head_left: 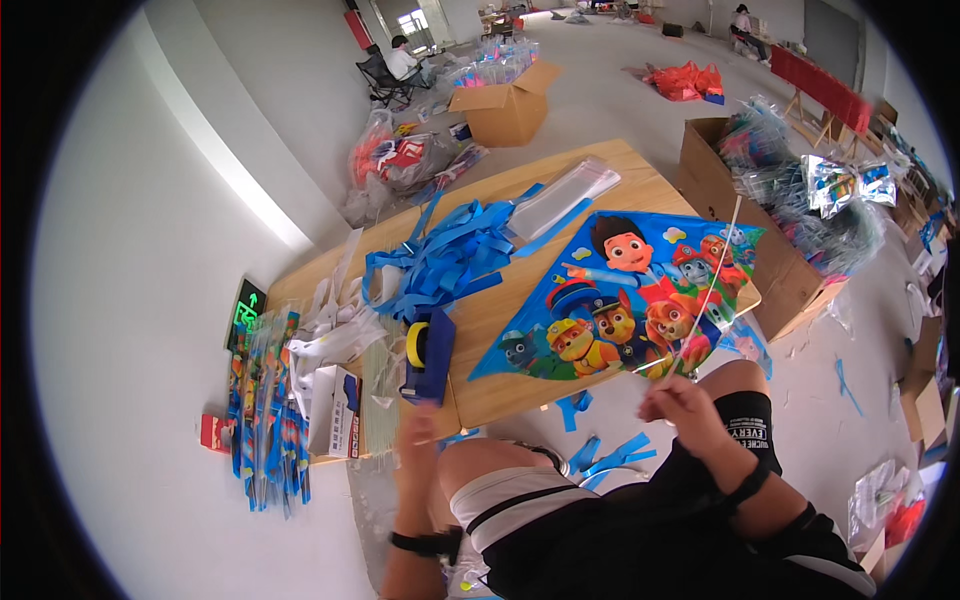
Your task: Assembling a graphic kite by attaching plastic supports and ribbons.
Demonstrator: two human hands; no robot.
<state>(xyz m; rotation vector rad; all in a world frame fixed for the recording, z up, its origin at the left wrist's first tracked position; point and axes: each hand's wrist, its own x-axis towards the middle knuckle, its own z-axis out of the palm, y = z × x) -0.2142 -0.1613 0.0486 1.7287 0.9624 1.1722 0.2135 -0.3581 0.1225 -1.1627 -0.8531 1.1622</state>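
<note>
A blue kite [610, 310] printed with cartoon figures lies across the right part of the wooden table, its right side reaching past the edge. My right hand [685, 412], at the table's near edge, is closed in a pinch on the lower end of a thin white rod [712, 280], which slants up across the kite. Motion smears my left hand [418, 440], so its fingers do not show clearly. It is just below a blue tape dispenser [430, 358] with a yellow roll; whether they touch, I cannot tell.
A tangle of blue ribbons [450, 255] lies on the table beside clear plastic sleeves [570, 195]. At left are a small white box [335, 410] and bundled rolled kites [265, 410]. Big cartons [705, 165] stand beyond the table. Blue scraps [615, 458] lie below. Two people sit far off.
</note>
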